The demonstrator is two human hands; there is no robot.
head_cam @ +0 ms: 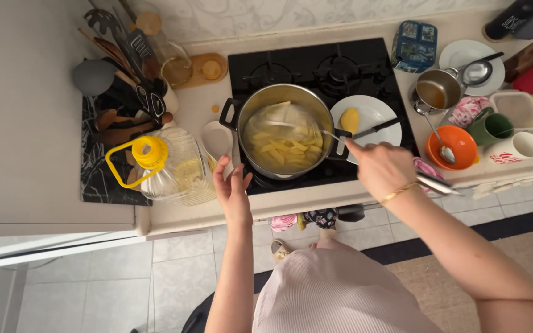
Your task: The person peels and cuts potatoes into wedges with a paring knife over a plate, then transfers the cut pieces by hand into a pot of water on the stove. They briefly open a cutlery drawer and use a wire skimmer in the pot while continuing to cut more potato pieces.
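the steel pot (pixel 286 131) stands on the black stove (pixel 316 68), with pale yellow potato strips already in the oil, not browned, so the frying seems early. the right hand (pixel 380 168) has its grip closed on a metal fork (pixel 316 131) reaching into the pot. the left hand (pixel 232 188) is open and empty, near the pot. one peeled potato (pixel 350 120) waits on a white plate (pixel 374 105) to the right.

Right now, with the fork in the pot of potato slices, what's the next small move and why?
Probably steady the steel pot first: bring the left hand, open and hovering by the counter edge, to the black side handle. The right hand has the metal fork among the pale yellow potato slices, and stirring may shift the pot.
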